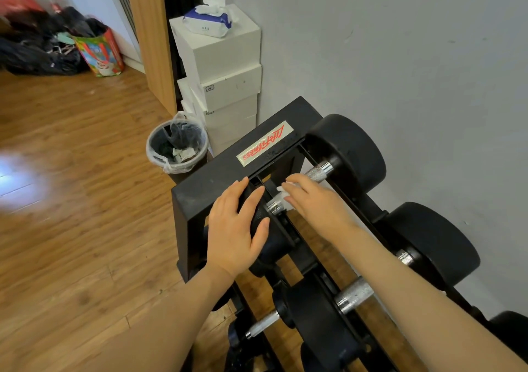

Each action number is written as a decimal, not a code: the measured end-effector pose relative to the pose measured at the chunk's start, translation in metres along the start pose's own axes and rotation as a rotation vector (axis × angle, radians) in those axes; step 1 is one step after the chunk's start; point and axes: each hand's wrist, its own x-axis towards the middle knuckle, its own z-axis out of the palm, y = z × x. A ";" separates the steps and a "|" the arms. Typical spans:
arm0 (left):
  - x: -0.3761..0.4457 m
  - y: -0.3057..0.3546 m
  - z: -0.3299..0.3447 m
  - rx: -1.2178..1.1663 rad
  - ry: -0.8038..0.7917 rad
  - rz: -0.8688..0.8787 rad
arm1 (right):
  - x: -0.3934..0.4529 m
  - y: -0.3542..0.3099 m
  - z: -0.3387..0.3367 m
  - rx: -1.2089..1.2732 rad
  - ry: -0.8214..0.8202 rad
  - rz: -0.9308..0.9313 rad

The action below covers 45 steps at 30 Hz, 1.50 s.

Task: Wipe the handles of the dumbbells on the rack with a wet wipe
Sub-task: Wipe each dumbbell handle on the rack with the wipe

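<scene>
1. Head view, the rack: the black dumbbell rack (217, 171) stands along the grey wall (400, 57), and its end frame with the red-lettered label (264, 144) closes the far end.

2. Head view, the task's thing: the end dumbbell's handle (318, 173) is a knurled steel bar lying across the rack just inside that end frame. Its long axis runs from the near rail up to the wall-side rail, where it enters the big black weight (351, 154).

3. Head view, right hand: the right hand (311, 200) lies over the middle of that handle with fingers fairly straight and pressed down. The white wet wipe (284, 193) bunches under the fingertips. I cannot tell whether the thumb wraps beneath the bar.

4. Head view, left hand: the left hand (237, 226) rests spread and flat on the near-side weight (268, 240) of the same dumbbell, at the near corner of the end frame; it seems to steady it.

5. Head view, the relation that counts: bare steel shows on both sides of the right hand, a longer stretch toward the wall and a short collar (274, 206) toward the near rail. The wipe therefore has to travel along the bar's axis, and the right hand is the one already on it.

6. Head view, what is left: more handles (354, 296) lie along the rack toward the camera, likely still to be wiped. The wipe pack (207, 18) sits open on the stacked white boxes (223, 66) beyond the end frame, beside a lined bin (177, 146).
</scene>
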 end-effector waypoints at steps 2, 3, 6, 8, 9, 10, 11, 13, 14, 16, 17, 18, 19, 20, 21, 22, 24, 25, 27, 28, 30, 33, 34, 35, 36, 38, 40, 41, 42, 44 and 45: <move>0.000 0.000 0.000 0.005 0.000 0.002 | -0.005 0.003 0.004 0.061 0.050 0.119; 0.000 -0.001 0.000 0.007 0.000 0.003 | -0.008 0.001 0.006 0.089 0.071 0.167; 0.000 0.000 0.000 0.006 -0.002 0.002 | -0.016 -0.011 0.016 0.113 0.076 0.152; 0.000 0.000 0.000 0.004 -0.002 0.005 | -0.016 -0.008 0.015 0.069 0.077 0.103; 0.000 0.000 0.000 0.003 -0.001 0.006 | -0.015 -0.003 0.014 0.044 0.089 0.121; 0.000 0.000 0.000 0.003 0.001 0.007 | -0.014 0.002 0.013 0.026 0.108 0.171; 0.000 -0.001 0.000 0.002 0.004 0.009 | -0.014 0.004 0.013 0.019 0.137 0.227; 0.001 -0.001 0.000 -0.002 0.004 0.012 | -0.015 0.000 0.016 0.016 0.183 0.247; 0.001 -0.001 0.000 -0.004 0.003 0.012 | -0.016 -0.006 0.018 0.019 0.190 0.200; 0.001 0.000 0.000 -0.007 0.003 0.013 | -0.020 -0.015 0.020 0.018 0.177 0.097; 0.000 0.000 0.000 -0.007 0.003 0.013 | -0.021 -0.015 0.020 0.009 0.172 0.086; 0.000 0.000 0.000 -0.006 0.003 0.012 | -0.020 -0.013 0.018 0.004 0.176 0.119; 0.000 -0.001 0.000 -0.006 0.001 0.010 | -0.019 -0.009 0.018 0.017 0.190 0.189; 0.000 -0.001 0.000 -0.006 -0.002 0.008 | -0.018 -0.006 0.018 0.037 0.212 0.268; 0.001 -0.001 0.000 -0.008 -0.005 0.006 | -0.018 -0.005 0.019 0.057 0.233 0.323; 0.001 -0.001 0.000 -0.010 -0.005 0.006 | -0.018 -0.007 0.022 0.068 0.248 0.340; 0.001 -0.002 0.000 -0.013 -0.006 0.009 | -0.019 -0.017 0.027 0.075 0.246 0.270; 0.001 -0.002 0.000 -0.014 -0.005 0.010 | -0.021 -0.020 0.029 0.084 0.230 0.217; 0.000 -0.002 0.000 -0.009 -0.003 0.013 | -0.024 -0.020 0.029 0.057 0.206 0.161; 0.000 -0.002 0.000 -0.006 -0.002 0.015 | -0.024 -0.019 0.027 0.097 0.228 0.201; 0.001 -0.002 0.000 -0.001 0.004 0.022 | -0.020 -0.018 0.017 0.276 0.323 0.458; 0.001 -0.002 0.001 0.002 0.005 0.027 | -0.016 -0.026 0.017 0.405 0.413 0.665; 0.001 -0.002 0.000 0.001 0.003 0.026 | -0.016 -0.029 0.016 0.444 0.441 0.673; 0.001 -0.002 0.000 0.001 0.001 0.026 | -0.017 -0.031 0.016 0.473 0.428 0.671; 0.001 -0.002 0.000 0.000 0.000 0.026 | -0.019 -0.030 0.019 0.446 0.402 0.631; 0.001 -0.002 0.000 0.001 0.001 0.028 | -0.023 -0.031 0.024 0.410 0.367 0.564; 0.001 -0.002 0.000 0.000 0.005 0.028 | -0.022 -0.034 0.019 0.383 0.383 0.500; 0.002 -0.001 0.000 -0.001 0.008 0.029 | -0.023 -0.034 0.017 0.386 0.364 0.501; 0.001 -0.001 0.000 0.001 0.012 0.031 | -0.023 -0.034 0.014 0.389 0.372 0.482; 0.001 -0.001 -0.001 0.005 0.016 0.033 | -0.024 -0.032 0.012 0.457 0.377 0.513; 0.002 -0.001 -0.001 0.005 0.016 0.033 | -0.025 -0.032 0.012 0.479 0.384 0.530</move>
